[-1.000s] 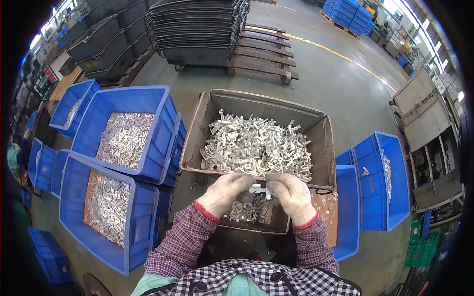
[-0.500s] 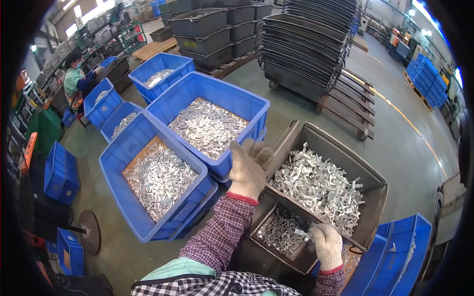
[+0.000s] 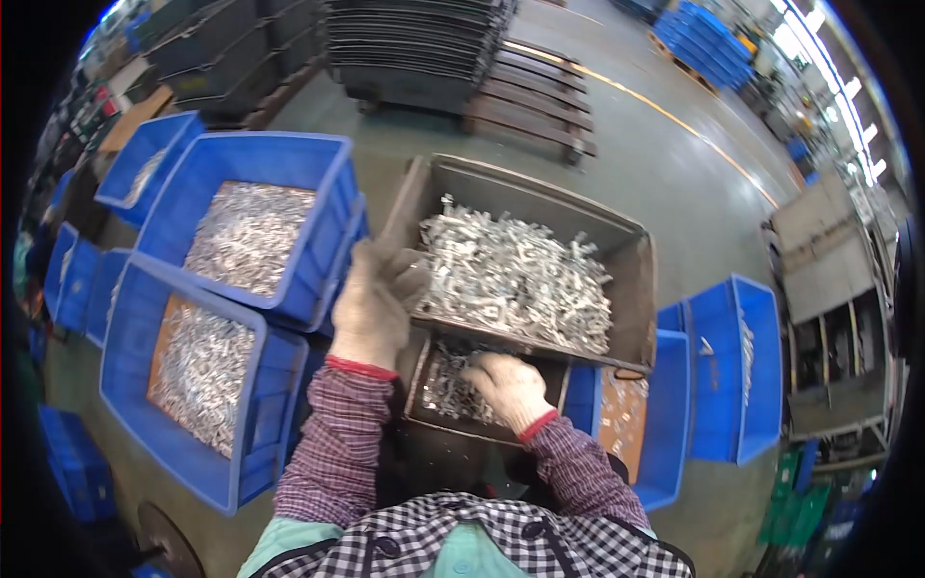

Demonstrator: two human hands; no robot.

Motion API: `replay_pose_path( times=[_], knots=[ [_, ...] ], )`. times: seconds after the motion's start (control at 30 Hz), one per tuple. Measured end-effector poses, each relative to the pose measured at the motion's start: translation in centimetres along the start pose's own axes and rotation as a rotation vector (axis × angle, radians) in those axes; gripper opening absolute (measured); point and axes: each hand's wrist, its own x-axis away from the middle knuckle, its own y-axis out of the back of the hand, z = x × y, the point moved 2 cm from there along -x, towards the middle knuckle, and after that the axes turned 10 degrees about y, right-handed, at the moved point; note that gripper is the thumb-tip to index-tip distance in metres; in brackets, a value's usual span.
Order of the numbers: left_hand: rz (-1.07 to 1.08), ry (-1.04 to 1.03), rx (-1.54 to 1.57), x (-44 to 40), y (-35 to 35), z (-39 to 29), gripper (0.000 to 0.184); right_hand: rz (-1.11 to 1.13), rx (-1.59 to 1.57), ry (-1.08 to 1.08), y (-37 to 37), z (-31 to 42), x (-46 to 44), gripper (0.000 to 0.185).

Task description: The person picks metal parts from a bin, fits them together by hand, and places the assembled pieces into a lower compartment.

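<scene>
Grey-green factory floor (image 3: 674, 173) surrounds a large dark bin (image 3: 631, 265) heaped with silvery metal parts (image 3: 520, 279). Just beside its near edge sits a small bin (image 3: 467, 432) of darker metal pieces (image 3: 441, 387). Off the large bin's left edge stand blue crates (image 3: 265, 405) of similar parts. The gloved left hand (image 3: 374, 303) is over that bin's near left corner, fingers half bent and loosely spread; blur hides whether it touches the rim. The gloved right hand (image 3: 508, 388) reaches into the small bin's right half, fingers curled down at the pieces; whether they pinch one cannot be told.
</scene>
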Motion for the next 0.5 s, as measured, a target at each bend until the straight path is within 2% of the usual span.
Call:
replay_pose_path(
  times=[0.07,0.17,0.27,0.33,0.37,0.43,0.5],
  knots=[
    [-0.05,0.02,0.057,1.3,-2.1,-0.8,0.039,-0.006,-0.2,-0.296,2.2,1.3,-1.4,0.033],
    [-0.13,0.005,0.031,1.8,-1.6,-0.5,0.043,-0.03,-0.31,-0.418,3.0,1.5,-1.7,0.031],
    [-0.152,0.0,-0.014,1.7,-0.8,-0.7,0.051,-0.22,-0.407,-0.34,7.3,3.4,-1.9,0.037],
    [-0.155,0.01,-0.017,1.4,-0.9,-0.8,0.051,-0.36,-0.292,-0.297,10.2,3.2,-2.1,0.037],
    [-0.126,0.013,-0.005,1.0,-0.4,-0.7,0.044,-0.405,-0.308,-0.304,10.9,1.7,-2.2,0.036],
    [-0.159,0.012,0.002,1.3,-0.8,-0.6,0.044,-0.352,-0.209,-0.356,12.6,0.4,-4.5,0.038],
    [-0.165,0.004,-0.029,1.5,-0.8,-0.8,0.047,-0.079,-0.048,-0.435,12.6,-1.6,-8.0,0.041]
  ],
)
